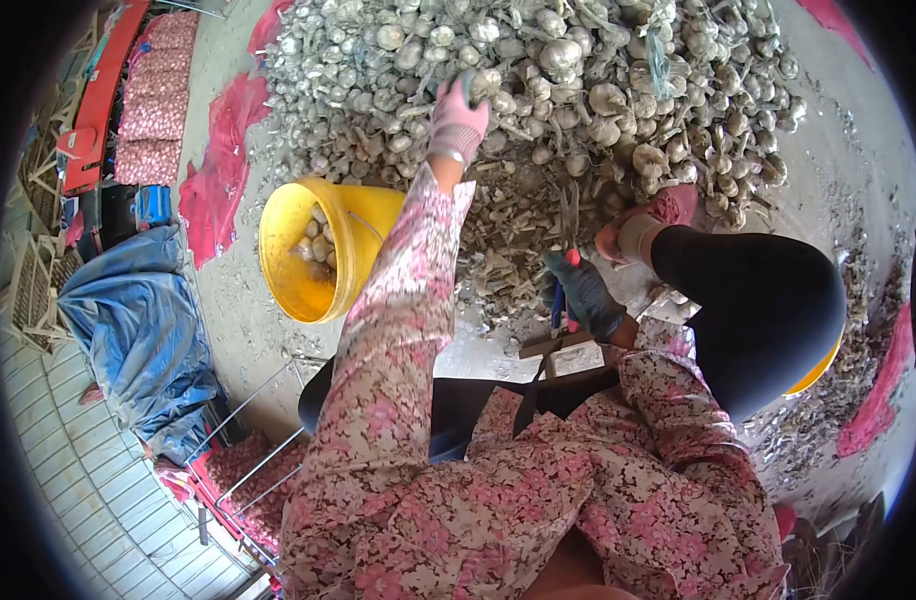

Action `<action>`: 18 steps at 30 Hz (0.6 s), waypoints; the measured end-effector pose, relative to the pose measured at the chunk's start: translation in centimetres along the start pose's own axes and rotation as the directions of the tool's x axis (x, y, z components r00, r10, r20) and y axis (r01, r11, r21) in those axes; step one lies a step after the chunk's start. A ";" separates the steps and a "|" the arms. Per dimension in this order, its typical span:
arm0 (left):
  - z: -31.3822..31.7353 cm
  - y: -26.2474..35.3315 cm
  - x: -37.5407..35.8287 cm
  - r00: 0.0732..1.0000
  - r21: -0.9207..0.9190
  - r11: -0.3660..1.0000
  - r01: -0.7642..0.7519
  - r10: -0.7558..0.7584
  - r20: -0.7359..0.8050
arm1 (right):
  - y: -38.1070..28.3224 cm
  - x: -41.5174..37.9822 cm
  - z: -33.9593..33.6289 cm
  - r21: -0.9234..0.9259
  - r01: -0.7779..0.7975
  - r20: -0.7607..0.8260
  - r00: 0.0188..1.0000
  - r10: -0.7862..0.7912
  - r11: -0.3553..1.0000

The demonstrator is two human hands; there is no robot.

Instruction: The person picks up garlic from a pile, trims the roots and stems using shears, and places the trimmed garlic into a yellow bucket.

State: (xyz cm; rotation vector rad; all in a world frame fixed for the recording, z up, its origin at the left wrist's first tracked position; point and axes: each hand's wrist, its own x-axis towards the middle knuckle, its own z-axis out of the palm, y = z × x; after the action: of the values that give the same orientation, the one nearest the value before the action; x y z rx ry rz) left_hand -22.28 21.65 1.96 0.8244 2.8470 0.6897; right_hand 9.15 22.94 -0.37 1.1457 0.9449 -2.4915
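My left hand (458, 120), in a pink glove with grey fingertips, is stretched out to the near edge of a large heap of garlic (563, 55). Its fingers are closed at a garlic bulb (486, 84), slightly blurred. In a dark glove, my right hand (590, 298) is wrapped round the red and blue handles of a pair of pruning shears (572, 258). The shears' blades point away from me, over cut stems and dry scraps (508, 240) on the floor. Left of my left forearm, a yellow bucket (353, 240) lies tilted with several bulbs inside.
Pink netting (223, 160) lies on the floor at the left. Beyond it are stacked filled red net sacks (156, 100) and a blue tarp (138, 320). My shoe (668, 208) touches the heap's near side. Another yellow bucket (816, 372) shows partly behind my right leg.
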 end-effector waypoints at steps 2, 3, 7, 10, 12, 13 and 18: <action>1.2 0.7 2.7 0.979 0.442 0.877 -0.191 0.139 0.149 | -0.3 0.1 0.0 0.007 -0.016 -0.029 0.999 0.016 1.000; 1.2 1.0 3.7 0.979 0.437 0.879 -0.192 0.139 0.150 | -0.8 -0.1 0.3 0.007 -0.016 -0.035 0.999 0.017 1.000; 1.2 -0.4 4.9 0.982 0.558 0.828 -0.048 -0.064 0.180 | -1.6 -0.2 0.8 -0.065 0.087 -0.001 0.996 -0.087 0.994; -2.4 0.8 1.3 0.876 -0.400 0.780 0.481 -0.442 0.192 | -0.7 1.3 0.0 -0.194 0.237 0.034 0.971 -0.235 0.952; -1.1 -4.4 -2.0 0.835 -0.863 -0.143 0.484 -0.222 0.504 | 0.6 3.0 -0.8 -0.343 0.399 0.051 0.912 -0.408 0.850; -2.0 -3.9 -5.0 0.870 -0.798 -0.413 0.439 -0.025 0.492 | 0.4 2.6 -0.4 -0.343 0.398 0.062 0.913 -0.403 0.851; -4.0 0.1 -16.8 0.906 -0.659 -0.650 0.378 0.114 0.407 | 0.3 0.9 0.9 -0.204 0.452 0.211 0.886 -0.412 0.868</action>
State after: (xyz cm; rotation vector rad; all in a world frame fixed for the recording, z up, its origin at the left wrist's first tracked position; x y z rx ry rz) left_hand -8.84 11.26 5.04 -0.1549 0.5131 2.1939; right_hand 8.17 22.20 -0.76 0.6957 1.5596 -2.6381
